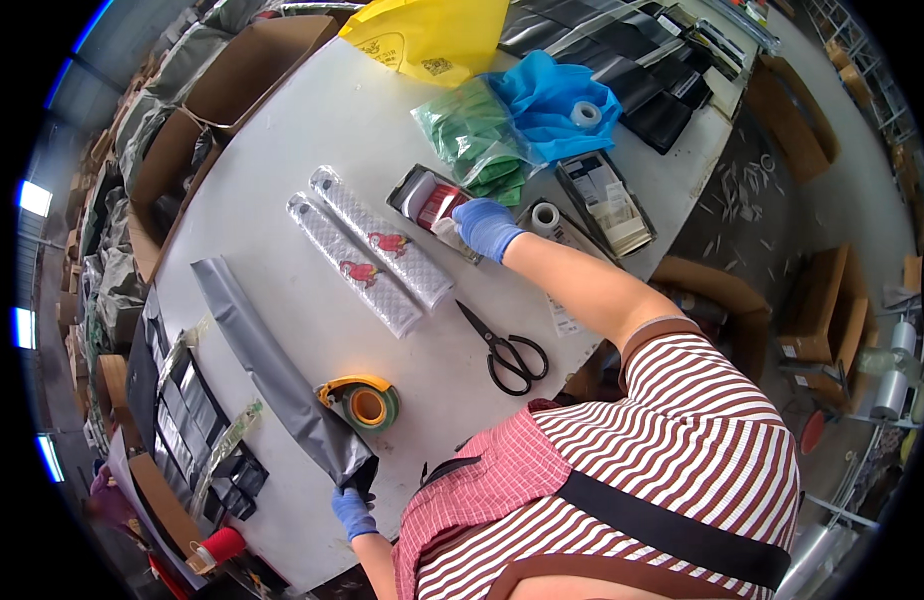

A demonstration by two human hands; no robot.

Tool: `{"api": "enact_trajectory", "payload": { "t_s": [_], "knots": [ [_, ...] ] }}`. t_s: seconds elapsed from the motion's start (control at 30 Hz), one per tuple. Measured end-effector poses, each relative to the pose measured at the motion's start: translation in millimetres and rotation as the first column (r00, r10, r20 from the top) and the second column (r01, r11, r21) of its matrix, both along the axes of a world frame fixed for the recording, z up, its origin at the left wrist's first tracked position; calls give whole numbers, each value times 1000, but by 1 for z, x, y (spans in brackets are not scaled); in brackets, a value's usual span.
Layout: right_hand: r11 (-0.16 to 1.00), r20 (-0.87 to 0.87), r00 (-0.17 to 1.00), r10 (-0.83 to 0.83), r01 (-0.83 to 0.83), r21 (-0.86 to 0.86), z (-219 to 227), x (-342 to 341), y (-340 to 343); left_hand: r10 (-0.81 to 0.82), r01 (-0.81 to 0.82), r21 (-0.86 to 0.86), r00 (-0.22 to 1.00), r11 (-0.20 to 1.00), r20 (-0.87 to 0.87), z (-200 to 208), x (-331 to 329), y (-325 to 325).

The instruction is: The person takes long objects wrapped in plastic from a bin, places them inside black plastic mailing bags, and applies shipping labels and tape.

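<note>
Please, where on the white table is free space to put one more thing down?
The table is bare at its far left part, between the cardboard box and the two patterned rolls. A smaller patch lies between the scissors and the tape dispenser. Around the right hand it is crowded.

Left hand fingers hidden under grey bag end; red spool partly cut off.

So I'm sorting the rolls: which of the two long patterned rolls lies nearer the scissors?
The lower-left roll, whose end almost reaches the scissors. The other roll lies beside it, farther up the table.
</note>
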State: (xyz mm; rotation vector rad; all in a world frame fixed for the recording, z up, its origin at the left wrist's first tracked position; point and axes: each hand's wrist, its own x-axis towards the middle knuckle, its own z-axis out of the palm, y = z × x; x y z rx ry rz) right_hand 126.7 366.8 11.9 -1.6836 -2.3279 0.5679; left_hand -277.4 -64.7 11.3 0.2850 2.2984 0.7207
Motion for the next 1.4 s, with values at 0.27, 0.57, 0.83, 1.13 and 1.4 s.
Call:
{"api": "enact_trajectory", "payload": {
  "t_s": [0.27, 0.57, 0.83, 1.13, 1.4],
  "knots": [
    [975, -130, 974, 186, -167, 146, -2, 19, 9, 16, -16, -3, 1000, 1000, 14, -5, -7, -3],
    [1000, -368, 930, 17, -18, 1, 24, 76, 43, 48, -47, -32, 999, 998, 16, -9, -9, 1],
    [992, 153, 981, 122, -118, -33, 18, 77, 68, 51, -50, -41, 999, 998, 19, -11, -12, -1],
    [952, 283, 952, 119, -190, 241, -16, 81, 74, 2, -1, -27, 999, 1000, 50, 9, -6, -1],
    [825, -847, 481, -229, -366, -431, 115, 37, -63, -415, 360, 628, 908, 690, -64, 133, 84, 100]
  ]
}}
